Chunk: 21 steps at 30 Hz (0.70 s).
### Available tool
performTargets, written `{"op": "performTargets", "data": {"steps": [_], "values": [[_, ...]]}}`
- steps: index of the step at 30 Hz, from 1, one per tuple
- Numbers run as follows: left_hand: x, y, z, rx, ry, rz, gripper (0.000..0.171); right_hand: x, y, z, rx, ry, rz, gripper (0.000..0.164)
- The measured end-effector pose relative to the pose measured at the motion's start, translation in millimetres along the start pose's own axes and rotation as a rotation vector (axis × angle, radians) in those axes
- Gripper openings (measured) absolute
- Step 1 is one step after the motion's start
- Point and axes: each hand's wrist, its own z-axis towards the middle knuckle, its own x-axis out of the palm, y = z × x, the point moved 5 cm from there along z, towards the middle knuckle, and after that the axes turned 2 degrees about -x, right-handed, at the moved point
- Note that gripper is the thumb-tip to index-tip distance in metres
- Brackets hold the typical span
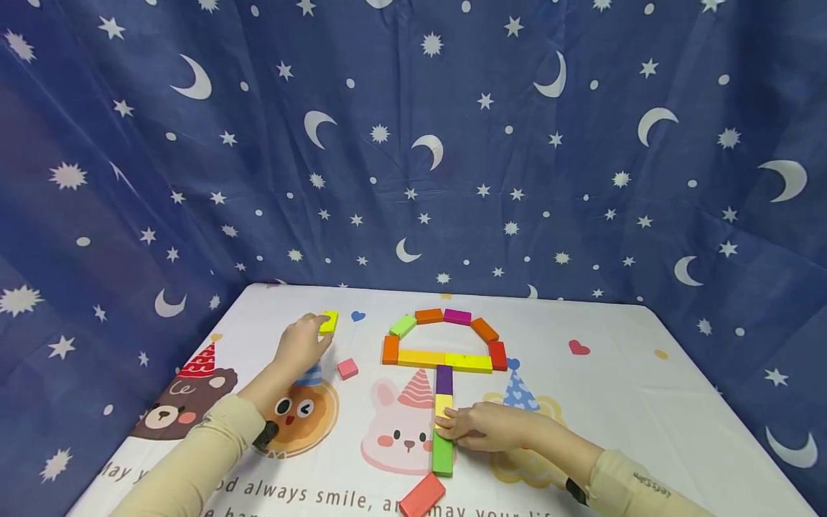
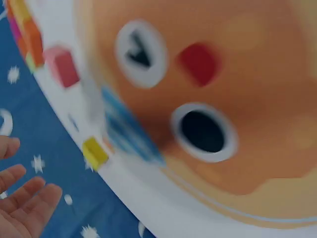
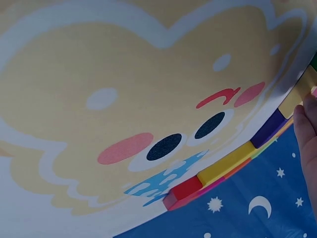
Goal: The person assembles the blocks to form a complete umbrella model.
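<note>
My left hand (image 1: 301,346) reaches toward a yellow block (image 1: 329,322) at the far left. The left wrist view has its fingers (image 2: 41,197) extended and spread, with that yellow block (image 2: 95,152) apart from them. A pink block (image 1: 347,369) lies to its right. My right hand (image 1: 487,425) holds a light yellow block (image 1: 443,403) by its sides, fingertips partly covering it. That block stands in a line between a purple block (image 1: 444,379) and a green block (image 1: 442,458). In the right wrist view, fingers (image 3: 304,124) meet the light yellow block (image 3: 296,94).
Behind the line, orange, light green (image 1: 403,327), magenta (image 1: 457,317) and red (image 1: 497,355) blocks form an arch over two yellow blocks (image 1: 421,358). A loose red block (image 1: 423,495) lies at the front. A starry blue curtain (image 1: 413,179) hangs behind the printed white tablecloth (image 1: 620,402).
</note>
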Motion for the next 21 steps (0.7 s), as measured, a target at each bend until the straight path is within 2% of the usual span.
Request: {"op": "performTargets", "data": {"steps": [3,6,9,16,21], "values": [[-5.5,11.5,13.1,-0.066,-0.035,-0.029,0.039,1.5,0.5,0.2,0.01,0.003,0.003,0.039],[-8.0,20.7,23.7,-0.094,-0.037,-0.034,0.042,1.9,0.8,0.9,0.009,-0.002,0.001,0.039],[-4.9,27.8,31.1,-0.108,0.004,-0.025,0.045,1.4,0.5,1.0,0.01,-0.008,0.0,0.039],[13.1,43.0,37.0,-0.197,0.079,-0.091,0.045,-0.2,-0.3,0.6,0.015,-0.001,-0.014,0.039],[27.3,47.0,39.6,-0.159,0.198,-0.109,0.047,-2.0,0.7,-0.7,-0.003,-0.006,-0.018,0.038]]}}
